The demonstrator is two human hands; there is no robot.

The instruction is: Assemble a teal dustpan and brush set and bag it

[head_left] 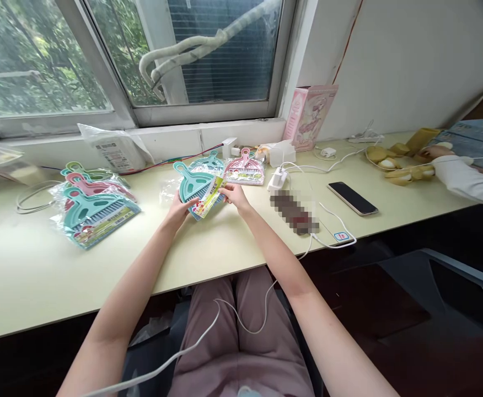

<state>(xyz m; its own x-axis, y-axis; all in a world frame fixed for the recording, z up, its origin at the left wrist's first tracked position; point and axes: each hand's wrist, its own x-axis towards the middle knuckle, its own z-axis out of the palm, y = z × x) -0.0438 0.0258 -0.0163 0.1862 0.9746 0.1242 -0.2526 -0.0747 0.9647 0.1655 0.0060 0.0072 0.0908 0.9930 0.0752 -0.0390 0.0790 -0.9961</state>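
Just above the table, a teal dustpan and brush set (192, 181) is held between my two hands. My left hand (179, 212) is closed on its lower left edge. At the right side, my right hand (234, 196) pinches the yellow printed card (209, 199) that lies across the bristles. Behind it lie a wrapped teal set (212, 160) and a wrapped pink set (245, 168). Several wrapped sets in green, pink and teal (96, 212) overlap in a pile on the left.
A pink box (309, 117) stands against the wall. White chargers (278, 180) with cables, a blurred-out object (294, 212) and a phone (352, 198) lie to the right. Another person's white sleeve (468, 179) reaches in near yellow items (409, 173). The table's front edge (220, 274) is near my lap.
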